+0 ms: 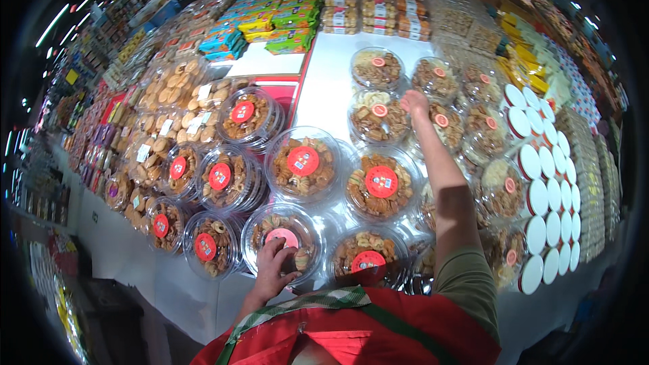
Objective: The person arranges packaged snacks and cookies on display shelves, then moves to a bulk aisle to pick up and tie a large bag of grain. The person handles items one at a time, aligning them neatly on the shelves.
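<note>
My left hand [274, 268] rests with spread fingers on the clear lid of a round plastic snack tub [260, 225] at the near edge of the display; it grips nothing that I can see. Stretched far forward, my right hand [417, 103] is at the rim of a round tub of mixed snacks [379, 120], between it and a neighbouring tub with a small red sticker [446, 129]. Its fingertips are partly hidden, so its hold is unclear. Large tubs with red labels, such as this one [381, 182], stand between my arms.
Bagged round biscuits [177, 81] lie at the left. Green snack packets [291, 20] and bundled packs [340, 10] line the back. Stacks of white-lidded jars [538, 197] stand at the right, past my right arm. A bare white strip of display [329, 76] runs up the middle.
</note>
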### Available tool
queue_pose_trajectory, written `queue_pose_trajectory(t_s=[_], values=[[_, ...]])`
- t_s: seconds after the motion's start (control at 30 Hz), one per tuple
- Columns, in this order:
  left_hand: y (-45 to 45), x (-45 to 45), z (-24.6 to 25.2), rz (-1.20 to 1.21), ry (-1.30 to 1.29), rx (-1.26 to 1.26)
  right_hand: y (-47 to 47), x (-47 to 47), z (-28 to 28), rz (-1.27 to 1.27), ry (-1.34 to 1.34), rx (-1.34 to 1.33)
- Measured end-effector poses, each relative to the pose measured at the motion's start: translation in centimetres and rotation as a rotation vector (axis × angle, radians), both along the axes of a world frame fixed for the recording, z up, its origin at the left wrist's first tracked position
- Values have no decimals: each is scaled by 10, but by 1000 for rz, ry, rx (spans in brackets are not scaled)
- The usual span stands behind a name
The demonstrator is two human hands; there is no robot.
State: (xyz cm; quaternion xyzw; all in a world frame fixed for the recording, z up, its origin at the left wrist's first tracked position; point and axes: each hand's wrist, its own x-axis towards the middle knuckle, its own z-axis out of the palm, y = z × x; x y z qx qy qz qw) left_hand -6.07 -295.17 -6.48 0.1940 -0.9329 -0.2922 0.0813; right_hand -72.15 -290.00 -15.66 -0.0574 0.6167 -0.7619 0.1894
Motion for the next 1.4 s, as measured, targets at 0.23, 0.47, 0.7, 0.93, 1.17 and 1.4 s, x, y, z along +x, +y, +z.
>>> queue_pose_trajectory(t_s=[0.23, 0.47, 0.7, 0.93, 1.17, 1.4], values=[[4, -3, -5, 86, -76, 84, -66, -110, -52, -185, 692, 942], [9, -3, -6, 120, -86, 99, -97, -124, -60, -41, -323, 206], [13, -11, -1, 155, -93, 90, -94, -120, -43, -21, -413, 62], [18, -13, 0, 184, -108, 86, -92, -122, -16, -134, -521, -108], [20, -10, -6, 200, -56, 140, -97, -100, 6, -179, -306, -266], [17, -16, 18, 110, -101, 31, -30, -53, 68, -49, -90, -264]])
